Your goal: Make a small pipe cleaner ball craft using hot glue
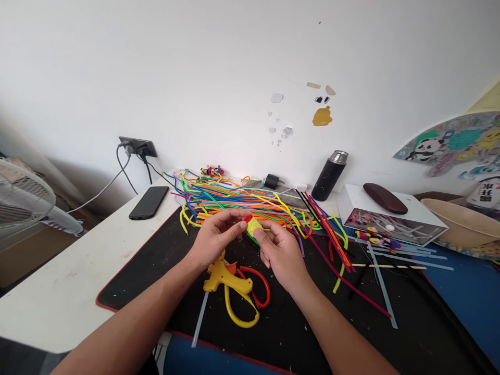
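Note:
Between my two hands is a small yellow coil of pipe cleaner (253,225) with a red end. My left hand (216,234) pinches it at the red end on the left. On the right side, the thumb and fingers of my right hand (279,250) close around the yellow part. Just below lies a yellow glue gun (228,276) with a glue stick (200,320) poking out of its back. Partly under it are scissors (242,315) with red and yellow handles. A long pile of colourful pipe cleaners (234,195) spreads behind my hands.
A phone (149,202) lies on the white table at left, near a fan (27,195). Back right stand a black flask (330,176) and a white box (394,213) with a dark case (385,198) on top. Loose glue sticks (383,286) lie on the black mat (156,281).

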{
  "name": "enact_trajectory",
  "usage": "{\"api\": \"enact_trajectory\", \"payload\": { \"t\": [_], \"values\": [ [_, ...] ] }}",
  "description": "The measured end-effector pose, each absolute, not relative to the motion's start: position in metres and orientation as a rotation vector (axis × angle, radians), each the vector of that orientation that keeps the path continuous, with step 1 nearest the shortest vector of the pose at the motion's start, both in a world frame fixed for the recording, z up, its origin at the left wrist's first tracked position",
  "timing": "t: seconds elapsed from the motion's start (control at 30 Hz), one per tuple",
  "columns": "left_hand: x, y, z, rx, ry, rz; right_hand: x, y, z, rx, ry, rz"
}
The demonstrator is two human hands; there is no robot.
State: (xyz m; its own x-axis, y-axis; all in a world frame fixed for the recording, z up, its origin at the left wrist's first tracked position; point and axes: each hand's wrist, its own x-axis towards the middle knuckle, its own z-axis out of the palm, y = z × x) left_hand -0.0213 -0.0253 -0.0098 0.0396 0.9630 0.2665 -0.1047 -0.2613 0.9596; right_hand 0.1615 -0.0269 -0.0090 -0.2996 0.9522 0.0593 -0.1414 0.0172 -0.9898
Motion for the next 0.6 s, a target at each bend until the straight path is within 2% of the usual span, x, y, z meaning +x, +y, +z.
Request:
{"api": "enact_trajectory", "payload": {
  "t": [0.6],
  "values": [
    [-0.0247,-0.0212,-0.0089,1.269,0.898,1.336,0.1615,-0.0247,-0.0107,-0.893,-1.314,1.497]
  ]
}}
